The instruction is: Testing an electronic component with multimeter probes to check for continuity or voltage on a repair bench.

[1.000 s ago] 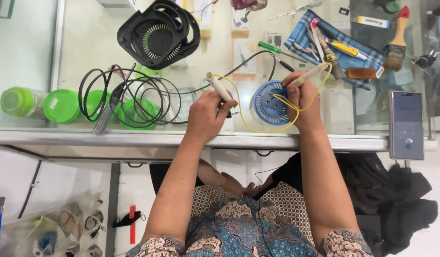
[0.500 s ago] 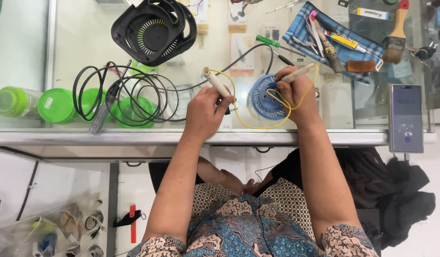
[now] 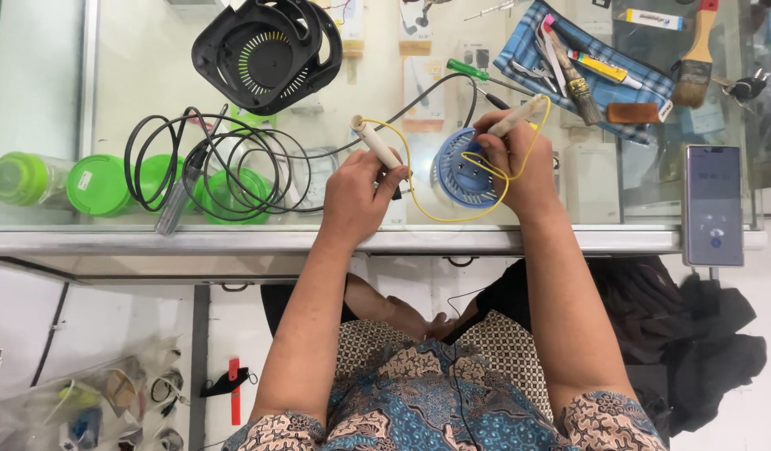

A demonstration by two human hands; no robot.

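Over the glass counter (image 3: pixel 151 75), seen from the head camera, both hands work at a small blue fan part (image 3: pixel 456 179) lying near the front edge. Left hand (image 3: pixel 356 200) is curled shut around a cream probe (image 3: pixel 375 142), whose tip points up and away from the person, just left of the blue part. Right hand (image 3: pixel 519 163) pinches a second cream probe (image 3: pixel 519 117) between its fingertips and rests on the right side of the blue part, partly covering it. A yellow wire (image 3: pixel 452 219) loops from one probe to the other, passing below the blue part. Left of the hands lies a coil of black cable (image 3: pixel 210 167) over green lids (image 3: pixel 97 184). A black fan housing (image 3: pixel 264 54) sits above, a phone (image 3: pixel 712 205) far right, and a checked cloth with tools (image 3: pixel 586 50) at upper right.
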